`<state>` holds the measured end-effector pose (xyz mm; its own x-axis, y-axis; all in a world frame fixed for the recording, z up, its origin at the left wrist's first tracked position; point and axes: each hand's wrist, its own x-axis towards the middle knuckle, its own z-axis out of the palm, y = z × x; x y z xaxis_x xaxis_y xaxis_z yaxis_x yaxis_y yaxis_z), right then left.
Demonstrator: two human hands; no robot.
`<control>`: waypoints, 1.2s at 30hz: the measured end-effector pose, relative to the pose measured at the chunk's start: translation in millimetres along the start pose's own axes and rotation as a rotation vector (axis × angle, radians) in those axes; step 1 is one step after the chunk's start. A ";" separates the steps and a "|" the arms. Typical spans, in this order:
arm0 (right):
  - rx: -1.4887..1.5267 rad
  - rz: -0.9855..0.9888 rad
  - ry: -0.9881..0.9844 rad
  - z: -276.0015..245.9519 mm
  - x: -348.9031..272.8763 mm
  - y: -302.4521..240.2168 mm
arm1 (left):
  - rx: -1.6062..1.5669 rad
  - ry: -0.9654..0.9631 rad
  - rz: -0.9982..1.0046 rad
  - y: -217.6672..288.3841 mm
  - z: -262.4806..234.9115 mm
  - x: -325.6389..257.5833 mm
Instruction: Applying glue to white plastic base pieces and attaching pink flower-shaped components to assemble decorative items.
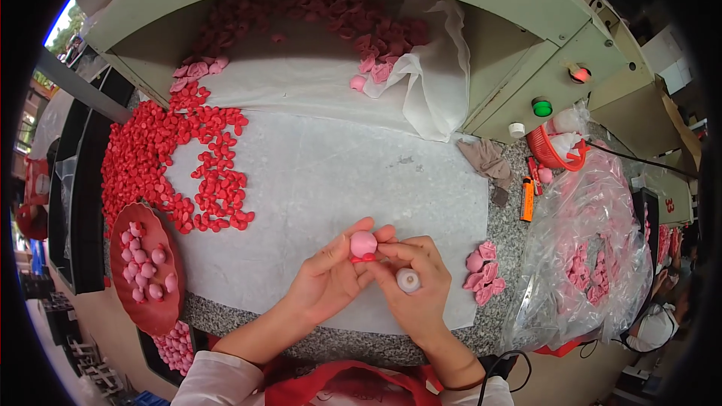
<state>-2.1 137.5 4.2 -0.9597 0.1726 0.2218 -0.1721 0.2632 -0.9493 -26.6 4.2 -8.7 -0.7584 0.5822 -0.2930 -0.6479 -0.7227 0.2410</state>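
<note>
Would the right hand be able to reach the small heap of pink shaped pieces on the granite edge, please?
Probably yes: the heap of pink pieces lies just beside the right hand with nothing between them, though that hand holds a small white bottle.

Bright, even light — fisheye-bent, dark-vignetted edges

I see both forearms come up from the lower edge and lean toward each other, so that my hands meet just below the middle of the view. My left hand [327,278] lies palm-up and cupped, thumb stretched along the top and fingertips pinched together toward the right. My right hand [412,286] shows its back to me, the wrist bent inward, its fingers curled and closed, their tips touching those of the left.
</note>
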 end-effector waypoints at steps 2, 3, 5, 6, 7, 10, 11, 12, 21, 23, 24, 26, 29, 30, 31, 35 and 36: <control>-0.080 -0.090 -0.001 -3.8 1.9 1.0 | 0.055 0.020 0.040 1.4 0.9 -1.0; -0.081 -0.092 -0.001 -5.0 2.4 -0.3 | 0.161 0.032 0.031 3.9 -2.0 -1.6; -0.077 -0.167 -0.012 -6.8 3.0 -4.6 | 0.269 0.046 0.027 8.3 -8.0 -1.8; -0.073 -0.170 -0.015 -7.0 3.0 -6.4 | 0.347 -0.001 0.061 10.4 -11.1 -1.4; -0.063 -0.157 -0.037 -7.0 2.8 -8.2 | 0.424 -0.049 0.095 12.1 -12.3 -1.5; -0.041 -0.144 -0.046 -5.9 2.1 -10.7 | 0.485 -0.042 0.129 14.3 -6.6 -2.2; -0.022 -0.143 -0.040 -5.2 1.6 -11.1 | 0.486 -0.042 0.130 14.5 -5.2 -2.9; -0.022 -0.143 -0.039 -5.4 1.7 -11.0 | 0.471 -0.043 0.125 14.5 -3.9 -3.5; -0.087 -0.306 -0.011 -4.1 1.3 -6.8 | 0.500 -0.051 0.156 17.8 -3.6 -3.7; -0.104 -0.315 0.004 -3.3 -0.3 -6.3 | 0.503 -0.050 0.159 17.7 -4.2 -3.5; -0.105 -0.314 0.004 -3.2 -0.2 -5.9 | 0.519 -0.050 0.162 17.8 -4.5 -3.5; -0.104 -0.321 0.008 -3.0 -0.1 -5.3 | 0.535 -0.050 0.162 17.2 -5.3 -3.4; -0.090 -0.352 0.000 -0.8 -1.9 -0.6 | 0.570 -0.051 0.190 15.5 -6.5 -3.1; -0.087 -0.352 0.001 -2.3 -0.5 -2.1 | 0.561 -0.063 0.165 15.4 -6.0 -2.9; 0.041 -0.243 -0.075 -5.6 2.4 -4.8 | 0.552 -0.075 0.140 15.2 -5.5 -2.8; 0.323 0.207 -0.224 -19.0 11.8 -5.0 | 0.416 -0.022 0.028 13.7 1.4 -4.7; 0.323 0.207 -0.225 -17.7 13.1 -5.3 | 0.423 -0.024 0.020 13.7 -0.1 -5.2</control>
<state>-9.7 155.2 16.1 -0.9996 -0.0299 -0.0008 0.0029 -0.0711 -0.9975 -31.5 -8.8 -3.9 -0.7693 0.5820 -0.2637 -0.6015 -0.5204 0.6061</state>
